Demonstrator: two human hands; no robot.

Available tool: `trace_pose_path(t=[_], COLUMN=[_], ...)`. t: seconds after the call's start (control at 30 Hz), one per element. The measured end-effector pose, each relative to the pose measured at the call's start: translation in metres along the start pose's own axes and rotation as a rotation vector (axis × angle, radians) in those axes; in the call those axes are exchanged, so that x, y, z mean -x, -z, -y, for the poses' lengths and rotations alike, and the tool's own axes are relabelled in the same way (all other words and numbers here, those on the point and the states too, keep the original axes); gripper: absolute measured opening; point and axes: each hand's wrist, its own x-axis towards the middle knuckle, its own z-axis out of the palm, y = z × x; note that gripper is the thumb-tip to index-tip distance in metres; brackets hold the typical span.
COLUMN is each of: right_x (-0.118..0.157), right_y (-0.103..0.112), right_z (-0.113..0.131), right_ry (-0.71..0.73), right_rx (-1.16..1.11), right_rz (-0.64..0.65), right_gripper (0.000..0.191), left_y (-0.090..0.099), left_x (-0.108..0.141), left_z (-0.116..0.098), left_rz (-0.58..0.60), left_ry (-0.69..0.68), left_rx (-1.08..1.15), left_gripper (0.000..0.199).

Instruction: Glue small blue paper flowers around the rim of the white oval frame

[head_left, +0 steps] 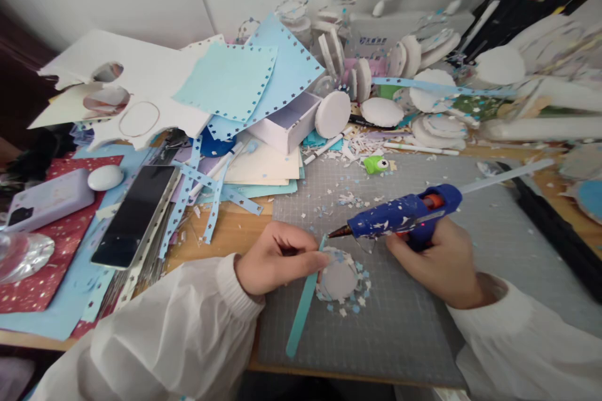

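My right hand [435, 260] is wrapped round the handle of a blue hot glue gun [385, 214] spotted with white bits. A long translucent glue stick [508, 175] sticks out of its back end. My left hand [285, 257] pinches a teal paper strip [301, 319] near its upper end. The gun's dark nozzle [339, 232] points left, close to that end; I cannot tell whether they touch. Under and beside my left fingertips is a round white disc [339, 279], ringed by small white and blue paper stars.
A grey cutting mat [399, 338] lies beneath, with a green paper punch [376, 165] and paper scraps. Left are a phone [136, 216] and punched blue strips [216, 207]. Behind stand a white box [289, 122], paper sheets [230, 78] and several white discs [333, 114]. A black tool [555, 232] lies right.
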Motion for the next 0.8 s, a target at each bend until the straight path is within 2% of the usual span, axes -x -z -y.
trace_pose_path(t=[0.23, 0.63, 0.8], right_x=[0.0000, 0.0010, -0.0003], right_y=[-0.0006, 0.0007, 0.0048], right_z=[-0.0007, 0.0010, -0.0045], right_ry=[0.051, 0.085, 0.111], right_rx=[0.012, 0.062, 0.208], right_rz=[-0.028, -0.005, -0.103], right_gripper=[0.027, 0.033, 0.038], left_y=[0.0007, -0.0003, -0.0005], left_x=[0.0004, -0.0002, -0.0013], left_z=[0.0014, -0.0023, -0.0055], left_rz=[0.009, 0.001, 0.017], left_ry=[0.007, 0.019, -0.009], left_rx=[-0.025, -0.022, -0.014], left_gripper=[0.044, 0.050, 0.048])
